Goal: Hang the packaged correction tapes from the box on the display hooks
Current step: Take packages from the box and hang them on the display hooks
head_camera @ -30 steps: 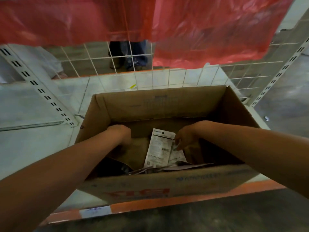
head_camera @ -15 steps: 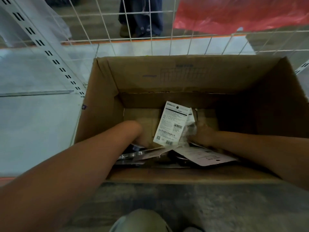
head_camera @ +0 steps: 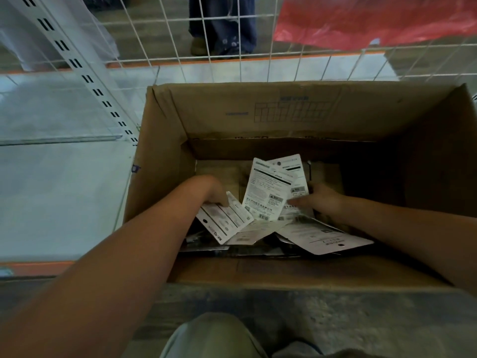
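Nearest the camera, one bent knee in light trousers shows at the bottom edge, over a dark floor. Two bare forearms reach from there into one open cardboard box, which stands on a pale shelf base with an orange front edge.

Inside the box, about six packaged correction tapes can be counted, all with the printed white card back facing up; the pile is overlapped and dark beneath, so the exact number cannot be told.

The left hand is low in the left part of the box, fingers curled down onto the top edge of one tilted packet; it appears to pinch that card, though the fingertips are hidden behind it. The right hand is at the right of the pile and holds two upright packets fanned together, thumb pressed across their lower right corner, fingers behind. These two stand between the hands, nearer the right one.

Two more loose cards lie flat just below the held ones, and one larger card lies flat under the right wrist, toward the near wall.

Beyond the box stands one white wire grid panel with one slotted upright at the left. Behind the grid, another person's legs are visible, and one red plastic sheet hangs at upper right.
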Demonstrator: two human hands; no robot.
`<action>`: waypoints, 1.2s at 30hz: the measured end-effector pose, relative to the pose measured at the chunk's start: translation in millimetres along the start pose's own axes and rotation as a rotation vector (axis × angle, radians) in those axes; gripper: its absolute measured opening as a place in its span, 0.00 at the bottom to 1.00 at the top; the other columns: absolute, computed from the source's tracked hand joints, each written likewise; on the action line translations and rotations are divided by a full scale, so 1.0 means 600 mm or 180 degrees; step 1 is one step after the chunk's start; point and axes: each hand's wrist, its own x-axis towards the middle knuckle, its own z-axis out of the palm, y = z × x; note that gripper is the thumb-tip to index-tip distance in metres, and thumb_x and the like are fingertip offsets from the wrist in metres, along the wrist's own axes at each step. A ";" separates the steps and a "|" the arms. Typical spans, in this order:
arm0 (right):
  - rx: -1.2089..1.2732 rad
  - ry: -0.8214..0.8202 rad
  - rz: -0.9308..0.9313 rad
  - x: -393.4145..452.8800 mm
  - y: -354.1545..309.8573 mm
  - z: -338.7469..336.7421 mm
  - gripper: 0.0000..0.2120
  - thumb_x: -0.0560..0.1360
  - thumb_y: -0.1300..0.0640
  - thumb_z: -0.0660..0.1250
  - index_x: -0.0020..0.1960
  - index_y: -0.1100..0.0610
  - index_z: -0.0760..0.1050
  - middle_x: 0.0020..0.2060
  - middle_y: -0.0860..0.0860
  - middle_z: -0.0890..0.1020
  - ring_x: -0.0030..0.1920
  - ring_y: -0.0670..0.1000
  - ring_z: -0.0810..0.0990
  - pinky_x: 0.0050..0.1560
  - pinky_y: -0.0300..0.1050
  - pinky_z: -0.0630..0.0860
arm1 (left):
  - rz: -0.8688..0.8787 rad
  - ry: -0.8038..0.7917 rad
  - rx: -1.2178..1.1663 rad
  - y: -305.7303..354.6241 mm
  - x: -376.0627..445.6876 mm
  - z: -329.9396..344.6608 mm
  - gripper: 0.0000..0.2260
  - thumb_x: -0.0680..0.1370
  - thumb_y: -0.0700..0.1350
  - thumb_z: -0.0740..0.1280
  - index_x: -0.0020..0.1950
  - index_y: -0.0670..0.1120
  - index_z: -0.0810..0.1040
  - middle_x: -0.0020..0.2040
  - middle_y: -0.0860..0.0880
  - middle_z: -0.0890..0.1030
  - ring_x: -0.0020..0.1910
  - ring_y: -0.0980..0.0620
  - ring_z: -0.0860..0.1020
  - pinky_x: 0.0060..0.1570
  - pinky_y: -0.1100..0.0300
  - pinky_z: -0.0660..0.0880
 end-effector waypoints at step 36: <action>-0.1868 -0.1925 -0.0110 0.008 -0.076 -0.055 0.28 0.73 0.71 0.66 0.69 0.56 0.65 0.67 0.53 0.72 0.69 0.53 0.68 0.63 0.41 0.68 | 0.0637 0.0056 0.0163 -0.004 -0.002 -0.043 0.18 0.81 0.54 0.57 0.64 0.45 0.75 0.62 0.47 0.76 0.59 0.49 0.74 0.61 0.54 0.69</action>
